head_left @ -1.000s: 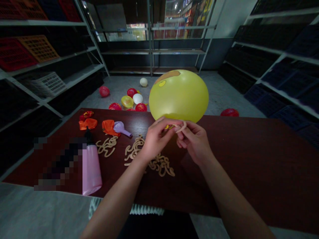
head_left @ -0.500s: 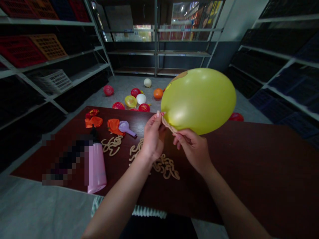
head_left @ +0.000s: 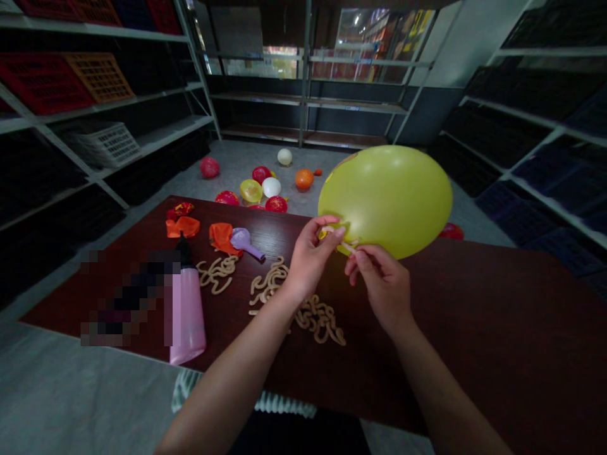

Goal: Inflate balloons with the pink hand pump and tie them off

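Observation:
A blown-up yellow balloon [head_left: 386, 199] floats above the dark red table [head_left: 474, 328], tilted to the right. My left hand [head_left: 310, 256] pinches its neck at the lower left. My right hand [head_left: 382, 284] is closed on a tan rubber band [head_left: 348, 245] stretched at that neck. Both hands hover over a heap of loose tan rubber bands [head_left: 303, 303] lying on the table.
A pink hand pump [head_left: 186, 316] lies at the table's near left. Flat orange balloons [head_left: 220, 235] and a purple one [head_left: 244, 240] lie beyond it. Several inflated balloons [head_left: 265, 186] dot the floor. Metal shelves [head_left: 109, 126] with crates line both sides.
The balloon swung from upright over my hands to the right side. My left hand lowered to the neck, and my right hand pulled the rubber band in close.

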`<control>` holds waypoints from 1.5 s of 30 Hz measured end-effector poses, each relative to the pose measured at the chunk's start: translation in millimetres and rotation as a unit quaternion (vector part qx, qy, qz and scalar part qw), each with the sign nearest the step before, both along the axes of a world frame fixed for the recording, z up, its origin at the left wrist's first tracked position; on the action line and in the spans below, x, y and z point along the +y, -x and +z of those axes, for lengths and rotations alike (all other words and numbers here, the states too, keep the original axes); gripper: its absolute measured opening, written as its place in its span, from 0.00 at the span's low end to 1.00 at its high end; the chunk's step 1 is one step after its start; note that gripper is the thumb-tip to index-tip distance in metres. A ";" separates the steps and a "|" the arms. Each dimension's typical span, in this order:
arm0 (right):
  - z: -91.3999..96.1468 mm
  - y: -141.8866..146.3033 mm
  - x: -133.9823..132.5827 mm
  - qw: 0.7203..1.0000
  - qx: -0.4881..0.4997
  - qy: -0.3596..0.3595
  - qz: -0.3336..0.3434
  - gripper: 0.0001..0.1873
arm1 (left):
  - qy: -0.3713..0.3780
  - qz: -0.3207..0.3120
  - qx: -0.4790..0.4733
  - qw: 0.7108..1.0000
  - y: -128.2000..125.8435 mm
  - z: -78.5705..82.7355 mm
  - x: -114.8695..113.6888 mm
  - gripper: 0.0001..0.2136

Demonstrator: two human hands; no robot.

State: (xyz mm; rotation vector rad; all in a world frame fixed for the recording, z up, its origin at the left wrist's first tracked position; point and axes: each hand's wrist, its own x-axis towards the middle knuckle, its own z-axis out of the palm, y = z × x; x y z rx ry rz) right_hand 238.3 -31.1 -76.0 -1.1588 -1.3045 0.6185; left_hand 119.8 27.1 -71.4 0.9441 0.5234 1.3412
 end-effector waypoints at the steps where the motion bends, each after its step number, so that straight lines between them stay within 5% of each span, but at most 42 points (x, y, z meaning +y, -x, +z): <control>1: 0.9 -0.1 -0.4 1.000 0.007 0.003 0.000 0.10 | -0.011 0.002 0.018 1.000 -0.1 -2.8 0.6 0.13; 7: 1.4 -8.0 -0.2 1.000 -0.021 0.019 0.005 0.13 | -0.042 0.036 0.011 0.998 -0.3 -6.8 2.0 0.21; 18: 0.9 -13.4 5.2 0.993 -0.006 0.080 0.090 0.17 | 0.163 0.023 -0.190 0.968 9.1 13.6 5.4 0.14; 25: -1.5 -12.9 7.5 0.992 -0.042 0.067 0.102 0.18 | 0.196 0.026 -0.226 0.954 15.7 19.0 7.4 0.13; 37: -5.5 -28.2 14.2 0.994 -0.041 0.040 0.089 0.20 | 0.126 0.033 -0.203 0.970 6.8 5.2 6.6 0.14; 42: -12.2 -23.7 19.3 0.995 0.028 0.048 0.082 0.19 | -0.033 0.060 -0.044 0.997 8.6 -2.3 3.5 0.19; 45: -19.1 -21.8 22.3 0.993 0.092 0.047 0.057 0.18 | -0.139 0.108 0.093 0.980 4.4 -2.5 -5.4 0.20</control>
